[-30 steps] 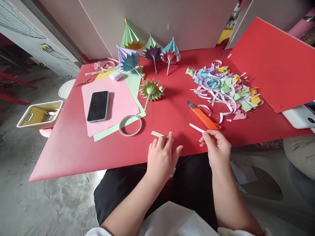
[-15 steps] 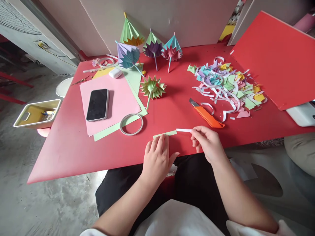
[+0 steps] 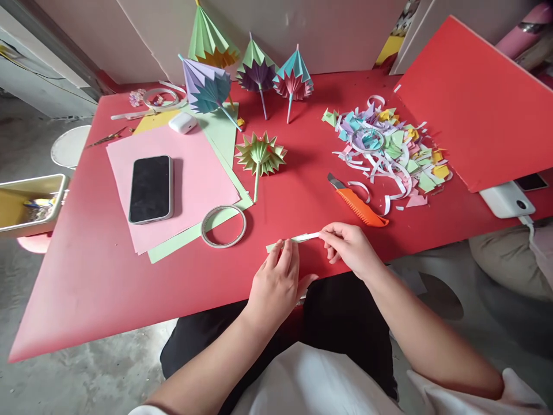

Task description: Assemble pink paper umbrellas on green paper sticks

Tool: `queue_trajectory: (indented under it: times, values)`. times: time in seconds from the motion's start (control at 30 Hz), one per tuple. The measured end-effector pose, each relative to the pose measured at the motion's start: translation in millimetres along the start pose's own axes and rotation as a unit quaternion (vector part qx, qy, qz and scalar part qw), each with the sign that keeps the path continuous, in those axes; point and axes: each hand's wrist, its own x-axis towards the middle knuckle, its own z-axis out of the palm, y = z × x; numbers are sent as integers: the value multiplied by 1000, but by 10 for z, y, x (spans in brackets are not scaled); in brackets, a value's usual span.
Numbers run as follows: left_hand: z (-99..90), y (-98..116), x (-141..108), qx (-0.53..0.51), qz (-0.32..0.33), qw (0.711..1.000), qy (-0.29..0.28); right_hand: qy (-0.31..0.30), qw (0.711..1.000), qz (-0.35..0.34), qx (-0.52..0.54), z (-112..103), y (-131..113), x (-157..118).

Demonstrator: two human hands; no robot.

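Now my right hand (image 3: 348, 246) pinches the narrow white strip (image 3: 311, 236) by one end, likely so its tip stays free; my left hand (image 3: 276, 285), fingers laid flat, holds the pale-green paper strip (image 3: 271, 248) on the red tabletop (image 3: 108, 288), presumably against slipping. Half a second ago the white tip barely met the green end; now it overlaps.

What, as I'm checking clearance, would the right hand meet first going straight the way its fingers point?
Past the white strip it pinches, the right hand would likely meet the green strip, then the left hand; exact depth is unclear.
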Motion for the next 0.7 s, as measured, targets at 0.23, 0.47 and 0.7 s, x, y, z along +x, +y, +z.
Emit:
queue_trajectory:
  times: [0.23, 0.47, 0.7]
  values:
    - [7, -26, -18, -19, 8, 1000, 7, -4, 1000, 9, 4, 6, -37, 9]
    - [-42, -40, -42, -29, -14, 999, -7, -3, 1000, 9, 0, 74, -43, 10]
    - [-50, -46, -61, -40, -15, 999, 1, -8, 1000, 14, -11, 97, -53, 22]
